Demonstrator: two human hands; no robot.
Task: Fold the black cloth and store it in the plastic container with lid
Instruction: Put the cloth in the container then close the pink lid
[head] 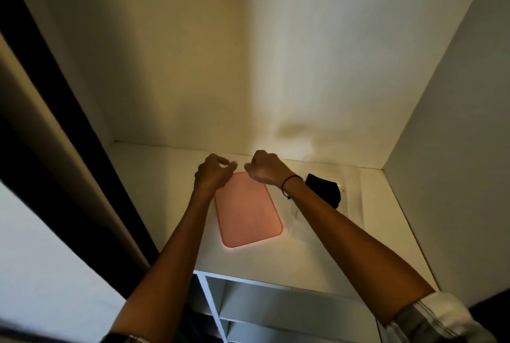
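Note:
A pink lid lies flat on the white shelf. To its right stands a clear plastic container, faint against the shelf, with the folded black cloth inside it. My left hand hovers over the lid's far left corner, fingers curled and slightly apart, with nothing in them. My right hand is at the lid's far right corner, seen from behind and blurred. Its fingers are curled under and hidden, so I cannot see whether they touch the lid. My right forearm crosses in front of the container.
The shelf sits in a white closet niche, with a back wall and a right side wall close by. A dark door frame runs down the left. Below the shelf's front edge are white compartments.

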